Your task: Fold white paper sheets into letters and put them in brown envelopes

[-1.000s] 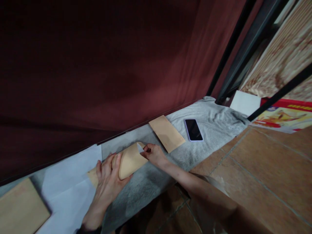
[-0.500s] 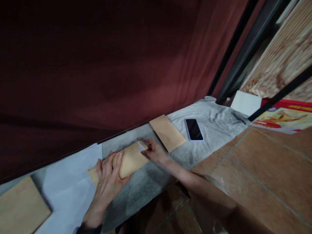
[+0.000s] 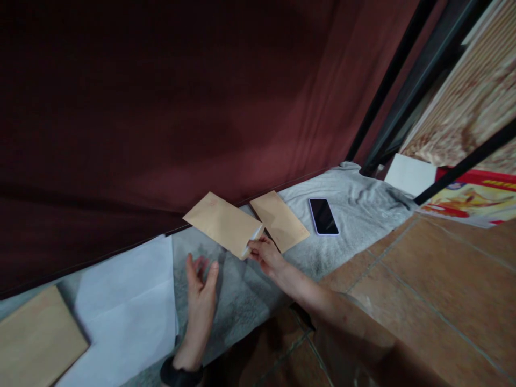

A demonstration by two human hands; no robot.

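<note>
Seemingly lifted, envelope (image 3: 223, 223) pinched by right hand (image 3: 266, 255)

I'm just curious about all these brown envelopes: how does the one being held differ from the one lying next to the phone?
The held envelope is lifted off the grey cloth, pinched at one end by the right hand; the lying envelope rests flat on the cloth, untouched. The held one shows a white strip at its gripped end; the lying one shows none. Both are plain tan, oblong and look about the same size.
</note>
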